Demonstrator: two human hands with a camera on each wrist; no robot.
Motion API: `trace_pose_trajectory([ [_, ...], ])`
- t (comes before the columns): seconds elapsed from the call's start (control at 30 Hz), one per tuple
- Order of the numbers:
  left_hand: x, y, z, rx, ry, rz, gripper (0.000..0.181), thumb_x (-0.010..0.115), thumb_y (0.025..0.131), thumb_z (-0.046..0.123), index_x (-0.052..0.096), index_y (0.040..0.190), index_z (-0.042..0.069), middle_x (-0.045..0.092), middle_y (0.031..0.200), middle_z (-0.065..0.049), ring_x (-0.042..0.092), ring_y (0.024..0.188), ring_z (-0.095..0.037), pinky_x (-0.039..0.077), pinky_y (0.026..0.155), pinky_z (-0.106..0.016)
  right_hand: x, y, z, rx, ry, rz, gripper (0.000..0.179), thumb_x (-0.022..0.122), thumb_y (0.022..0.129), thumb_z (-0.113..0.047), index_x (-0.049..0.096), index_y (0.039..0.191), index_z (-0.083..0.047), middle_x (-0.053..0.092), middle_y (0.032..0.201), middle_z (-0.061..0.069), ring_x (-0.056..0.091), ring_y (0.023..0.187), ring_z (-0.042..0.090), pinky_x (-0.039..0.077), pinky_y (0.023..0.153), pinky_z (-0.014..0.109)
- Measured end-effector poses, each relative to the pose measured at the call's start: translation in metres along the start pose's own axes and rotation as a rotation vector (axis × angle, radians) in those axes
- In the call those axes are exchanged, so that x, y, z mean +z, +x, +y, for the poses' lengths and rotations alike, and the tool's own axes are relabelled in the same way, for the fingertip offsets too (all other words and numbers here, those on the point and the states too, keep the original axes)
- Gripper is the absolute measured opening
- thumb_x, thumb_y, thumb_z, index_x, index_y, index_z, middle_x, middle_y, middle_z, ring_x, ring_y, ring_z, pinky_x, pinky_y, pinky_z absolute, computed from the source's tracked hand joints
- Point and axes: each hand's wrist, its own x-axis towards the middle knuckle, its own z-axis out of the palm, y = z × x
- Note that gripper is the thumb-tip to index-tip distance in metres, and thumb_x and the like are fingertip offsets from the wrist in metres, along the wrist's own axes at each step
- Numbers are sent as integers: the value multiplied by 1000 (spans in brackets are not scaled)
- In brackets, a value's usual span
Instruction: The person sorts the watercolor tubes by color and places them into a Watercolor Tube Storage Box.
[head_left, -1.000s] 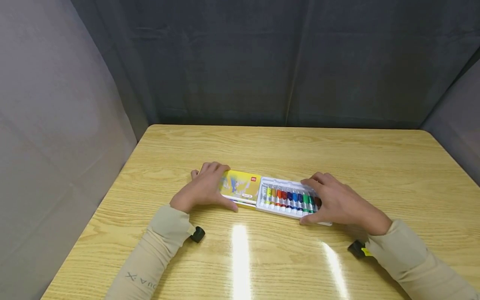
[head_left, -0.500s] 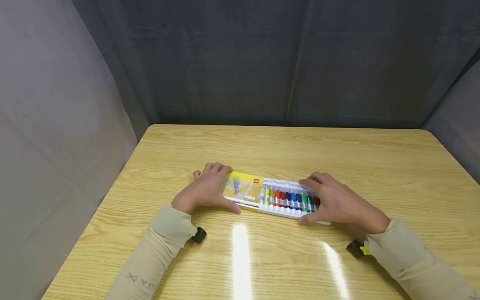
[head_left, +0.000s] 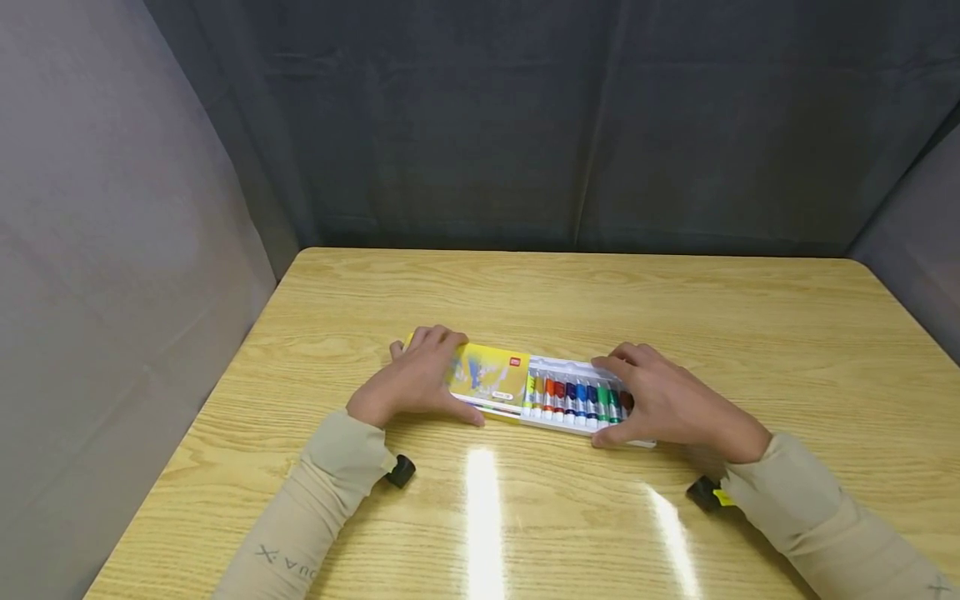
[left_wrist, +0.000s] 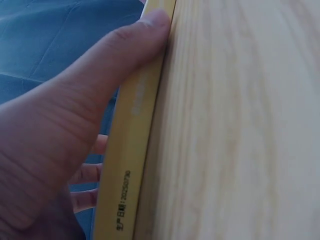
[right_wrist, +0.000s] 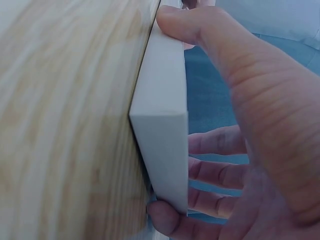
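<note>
A yellow cardboard sleeve [head_left: 491, 373] lies on the table with a white tray [head_left: 558, 364] partly inside it. Coloured paint tubes [head_left: 581, 402] stand in a row in the part of the tray that shows. My left hand [head_left: 416, 375] grips the sleeve across its left part, thumb on the near side and fingers over the far edge. My right hand [head_left: 663, 400] grips the tray's right end between thumb and fingers and hides the last tubes. In the right wrist view the tray's white corner [right_wrist: 160, 117] rests close to the wood.
The wooden table [head_left: 300, 517] reaches well beyond the box on every side. A dark curtain [head_left: 465, 133] hangs behind it, with a grey curtain [head_left: 112, 250] on the left. Black wrist cameras sit under both cuffs.
The tray has slid left, deeper into the sleeve, and fewer tubes show at the left end. My right hand has shifted left with it; my left hand and the sleeve have shifted slightly right.
</note>
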Motion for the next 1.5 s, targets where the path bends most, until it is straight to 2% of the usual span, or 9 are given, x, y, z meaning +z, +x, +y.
trace_pose_trajectory([
  [0.23,-1,0,0,15,18,-20,119,76,65,86,39,157,20,40,159,-5,34,147,-33,31,108,-77,-1,0,0,-20,6,-3,108,79,66,-80,58,145,-9,60,132,14,57,113,28,55,94,50],
  [0.33,1,1,0,25,10,-20,119,75,67,85,36,160,22,39,159,-6,33,147,-33,29,109,-77,0,0,0,-22,5,-4,107,79,67,-80,58,144,-9,60,132,14,57,113,28,55,94,51],
  [0.5,4,3,0,31,10,-19,116,75,68,84,31,163,35,38,154,-7,32,142,-32,28,106,-75,1,1,1,-9,2,-5,108,80,66,-80,58,145,-10,59,133,14,57,114,28,56,94,51],
  [0.6,6,4,0,33,15,-11,111,77,67,82,35,160,38,39,150,-7,34,136,-31,28,104,-75,2,2,0,-2,7,-11,107,80,66,-79,58,145,-10,59,134,14,57,115,28,55,95,52],
  [0.77,6,5,0,39,17,9,109,79,67,81,39,158,36,42,146,-7,36,132,-31,30,102,-76,0,3,0,-1,17,-26,107,79,66,-80,58,145,-10,58,135,15,56,116,30,55,96,53],
  [0.93,7,5,-1,53,22,21,110,79,67,80,40,158,34,42,150,-7,36,137,-34,29,103,-79,0,3,1,-7,22,-32,108,79,67,-81,58,145,-10,58,135,15,56,115,29,55,95,53],
  [1.17,5,5,1,54,31,5,110,77,69,81,38,159,32,39,155,-3,35,140,-33,27,105,-82,-1,3,0,-9,17,-30,107,80,67,-79,58,145,-9,58,134,15,56,115,29,56,95,52],
  [1.5,7,2,1,55,41,17,111,77,67,82,39,158,32,41,155,-4,36,139,-34,28,104,-82,1,3,0,0,13,-37,106,83,67,-74,57,146,-9,58,135,13,55,116,28,55,98,52],
])
